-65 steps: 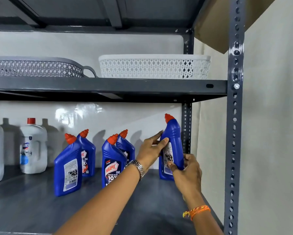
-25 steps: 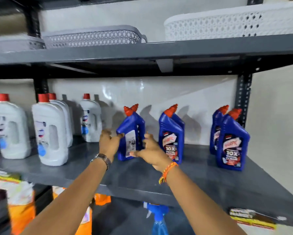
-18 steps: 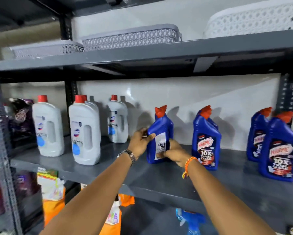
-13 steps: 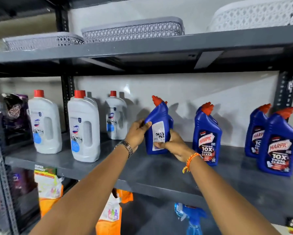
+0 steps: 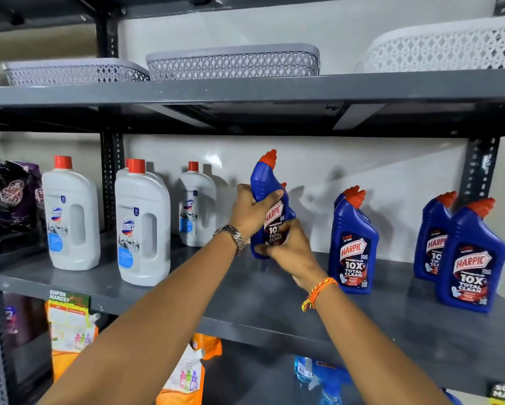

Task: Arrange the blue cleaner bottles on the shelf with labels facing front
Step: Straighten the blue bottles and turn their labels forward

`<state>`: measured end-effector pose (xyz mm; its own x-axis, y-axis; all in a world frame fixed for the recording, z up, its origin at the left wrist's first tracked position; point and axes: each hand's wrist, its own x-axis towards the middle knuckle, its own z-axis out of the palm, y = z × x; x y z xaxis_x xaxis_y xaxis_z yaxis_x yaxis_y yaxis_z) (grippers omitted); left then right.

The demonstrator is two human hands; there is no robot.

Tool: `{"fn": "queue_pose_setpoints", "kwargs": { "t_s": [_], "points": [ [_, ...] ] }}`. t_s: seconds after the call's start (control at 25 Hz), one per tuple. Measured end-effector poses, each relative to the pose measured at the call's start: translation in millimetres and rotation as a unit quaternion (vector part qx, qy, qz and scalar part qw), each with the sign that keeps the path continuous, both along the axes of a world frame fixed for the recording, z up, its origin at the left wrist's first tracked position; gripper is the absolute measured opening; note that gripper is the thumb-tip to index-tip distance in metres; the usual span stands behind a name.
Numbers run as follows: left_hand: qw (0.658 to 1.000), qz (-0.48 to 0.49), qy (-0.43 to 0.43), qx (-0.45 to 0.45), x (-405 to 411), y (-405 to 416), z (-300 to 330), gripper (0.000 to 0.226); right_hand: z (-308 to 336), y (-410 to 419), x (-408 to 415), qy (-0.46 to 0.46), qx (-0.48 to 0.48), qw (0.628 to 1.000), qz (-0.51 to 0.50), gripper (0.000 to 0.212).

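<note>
Blue cleaner bottle (image 5: pixel 270 200) was lifted clear of the shelf (image 5: pixel 245 290) and tilted, the left hand (image 5: pixel 249 213) closed round its neck, the right hand (image 5: pixel 289 248) clasped at its base; half a second before, its back label faced out, and now the red front label showed. Further right, two bottle pairs (image 5: pixel 353 247) already faced front, so setting down looked next.

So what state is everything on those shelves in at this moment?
Held blue bottle: gripped in both hands, tilted, front label facing out.
Left hand: closed round its upper body.
Right hand: closed round its lower part.
Middle blue bottle: upright, capped, label front.
Right blue bottle: upright, capped, label front.
White bottles: upright, red caps on.
Grey basket: on the upper shelf, contents hidden.
</note>
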<state>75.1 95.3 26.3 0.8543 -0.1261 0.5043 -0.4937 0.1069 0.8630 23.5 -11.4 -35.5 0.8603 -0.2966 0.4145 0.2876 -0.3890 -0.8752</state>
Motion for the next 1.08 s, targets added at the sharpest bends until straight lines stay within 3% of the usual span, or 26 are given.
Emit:
{"fn": "queue_pose_setpoints", "kwargs": {
  "t_s": [0.12, 0.2, 0.52, 0.68, 0.84, 1.08],
  "points": [
    [0.996, -0.091, 0.003, 0.021, 13, 10, -8, 0.045, 4, -20, 11, 0.014, 0.021, 1.000, 0.007, 0.070],
    [0.993, -0.120, 0.005, 0.022, 23, 13, -18, 0.048, 2, -22, 14, 0.023, 0.005, 1.000, 0.006, 0.072],
    [0.991, -0.114, 0.064, 0.012, 40, 13, -61, 0.029, -35, -22, 33, 0.058, -0.002, 0.997, -0.048, 0.065],
    [0.987, -0.104, 0.102, 0.063, 38, 14, -77, 0.015, -36, -39, 43, 0.078, 0.047, 0.996, -0.003, 0.045],
    [0.989, -0.054, 0.099, 0.094, 23, 17, -83, 0.006, -35, -42, 38, 0.079, 0.025, 0.996, 0.014, 0.044],
    [0.984, -0.103, 0.125, 0.072, -8, 35, -88, 0.027, -41, -30, -11, 0.055, 0.003, 0.998, 0.034, 0.044]
  ]
}}
